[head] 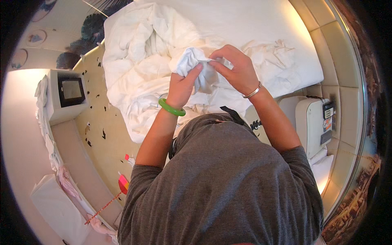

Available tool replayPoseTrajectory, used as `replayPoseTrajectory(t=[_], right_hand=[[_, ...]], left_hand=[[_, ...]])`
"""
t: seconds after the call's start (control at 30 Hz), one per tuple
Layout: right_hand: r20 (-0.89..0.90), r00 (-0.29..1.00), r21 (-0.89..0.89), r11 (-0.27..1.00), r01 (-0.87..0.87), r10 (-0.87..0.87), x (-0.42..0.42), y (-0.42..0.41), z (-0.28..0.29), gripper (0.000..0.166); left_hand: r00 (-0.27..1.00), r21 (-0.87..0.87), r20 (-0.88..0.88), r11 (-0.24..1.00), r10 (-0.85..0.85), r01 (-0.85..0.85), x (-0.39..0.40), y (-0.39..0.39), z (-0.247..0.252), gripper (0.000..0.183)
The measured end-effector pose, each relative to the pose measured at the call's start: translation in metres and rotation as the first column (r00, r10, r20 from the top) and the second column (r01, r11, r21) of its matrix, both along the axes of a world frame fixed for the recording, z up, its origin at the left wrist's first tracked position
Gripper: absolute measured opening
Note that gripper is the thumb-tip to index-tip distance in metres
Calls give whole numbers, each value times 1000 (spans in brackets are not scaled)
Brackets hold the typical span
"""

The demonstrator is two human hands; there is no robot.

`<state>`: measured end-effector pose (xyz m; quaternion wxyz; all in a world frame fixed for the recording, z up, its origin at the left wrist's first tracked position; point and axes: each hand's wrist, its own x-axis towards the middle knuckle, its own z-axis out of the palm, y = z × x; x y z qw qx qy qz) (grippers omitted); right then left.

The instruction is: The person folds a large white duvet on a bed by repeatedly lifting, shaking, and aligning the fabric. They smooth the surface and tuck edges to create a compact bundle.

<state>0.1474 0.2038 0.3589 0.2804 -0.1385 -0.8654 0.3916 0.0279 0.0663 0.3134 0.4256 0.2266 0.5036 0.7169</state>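
Note:
My left hand [184, 84], with a green bangle above its wrist, grips a bunched white cloth [191, 59], thumb on top. The fingertips of my right hand [234, 69] pinch a thin, drawn-out edge of the same cloth. A silver bracelet sits on my right wrist. Both hands are held over a bed, where rumpled white bedding [131, 76] is heaped. The lower part of the cloth hangs in front of this bedding, and I cannot tell where one stops and the other starts. A flat white sheet or mattress [245, 21] shows behind.
At left stands a white cabinet [53, 95] with a dark-framed front. Dark scraps [104, 133] lie on the floor. A duster-like stick [104, 206] leans lower left. On the right, a bedside unit [309, 125] holds a telephone [328, 113] beside the padded wall panels [347, 58].

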Motion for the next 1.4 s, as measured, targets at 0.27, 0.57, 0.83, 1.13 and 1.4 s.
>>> replayPoseTrajectory(t=[0.27,0.57,0.83,1.13,1.4], right_hand=[[-110,987,-171,981,93,-113,17,-33,-6,20],[225,974,-157,987,41,-5,22,-28,-9,27],[157,985,-454,880,137,-72,33,-5,-21,20],[121,952,-244,921,304,-282,40,-12,-43,21],[108,960,-38,964,264,-259,52,-20,-48,25]], left_hand=[[997,31,-65,998,-53,55,4,-6,2,31],[995,57,-13,993,-101,102,0,-11,-15,32],[987,-150,-159,988,10,-34,-22,-25,-61,28],[932,-285,62,888,-358,360,-1,-52,-75,36],[723,-66,-683,977,104,-202,-25,-5,-78,40]])
